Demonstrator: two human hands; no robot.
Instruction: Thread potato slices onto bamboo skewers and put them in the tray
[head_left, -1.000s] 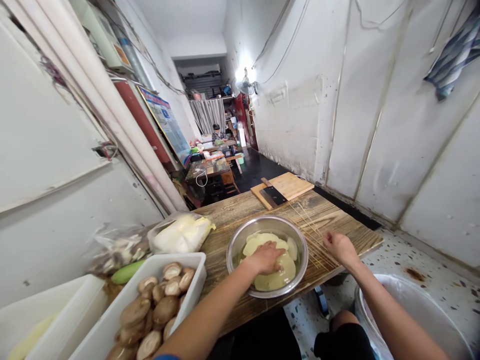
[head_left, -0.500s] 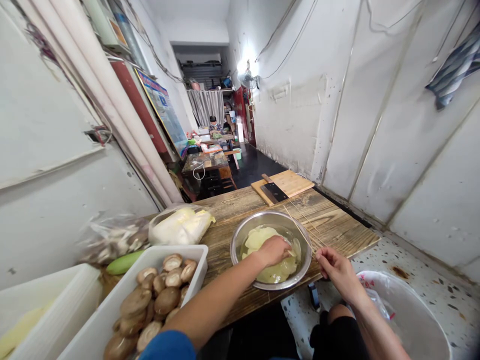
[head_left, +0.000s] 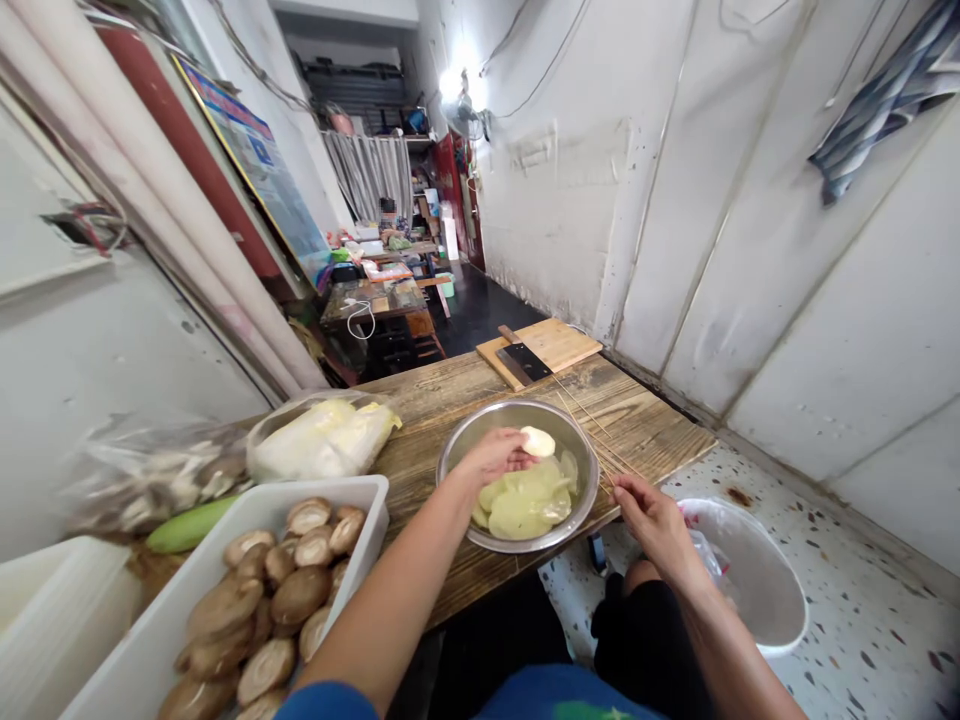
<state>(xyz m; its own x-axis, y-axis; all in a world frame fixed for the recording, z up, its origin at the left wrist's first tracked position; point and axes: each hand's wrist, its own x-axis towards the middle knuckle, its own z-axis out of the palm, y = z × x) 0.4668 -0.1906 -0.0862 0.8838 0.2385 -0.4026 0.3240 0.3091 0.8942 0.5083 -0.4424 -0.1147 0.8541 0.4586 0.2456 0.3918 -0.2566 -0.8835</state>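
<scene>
My left hand (head_left: 496, 456) pinches a pale potato slice (head_left: 538, 442) above the metal bowl (head_left: 447, 450). More thin, pale potato slices (head_left: 517, 505) lie in water in that bowl. At the bowl's right side my right hand (head_left: 651, 520) is closed, thumb against fingers, on the near end of a thin bamboo skewer (head_left: 602, 482). Several other bamboo skewers (head_left: 581, 405) lie on the wooden table beside the bowl, their tips toward the cutting board. How many skewers the fingers touch I cannot make out.
A cleaver (head_left: 525, 362) rests on a cutting board (head_left: 566, 345) at the table's far end. To the left stand a white bin of mushrooms (head_left: 379, 500), bagged cabbage (head_left: 322, 440) and a green vegetable (head_left: 191, 523). A lined waste bin (head_left: 780, 590) is at right.
My left hand has come up out of the water with a potato slice. My right hand stays at the skewer ends. The view has shifted, so things appear further left.
</scene>
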